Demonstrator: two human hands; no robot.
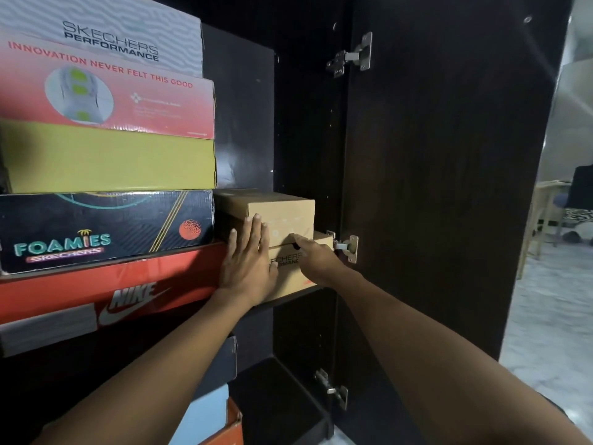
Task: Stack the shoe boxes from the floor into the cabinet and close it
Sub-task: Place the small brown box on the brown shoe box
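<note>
Two plain brown shoe boxes sit on a shelf of the dark cabinet, the upper one (272,210) resting on the lower one (288,274), which bears Skechers lettering. My left hand (248,261) lies flat with fingers spread against the front of both. My right hand (316,258) touches the lower box's front right, one finger pointing at the seam between them. To the left rises a stack: red Nike box (106,284), dark Foamies box (106,229), yellow box (109,159), pink-red box (106,91), grey Skechers Performance box (109,30).
The cabinet door (442,175) stands open to the right on metal hinges (348,248). More boxes, light blue (205,415) and orange (231,431), sit on the lower level. Beyond the door there is pale floor (548,316) and a chair.
</note>
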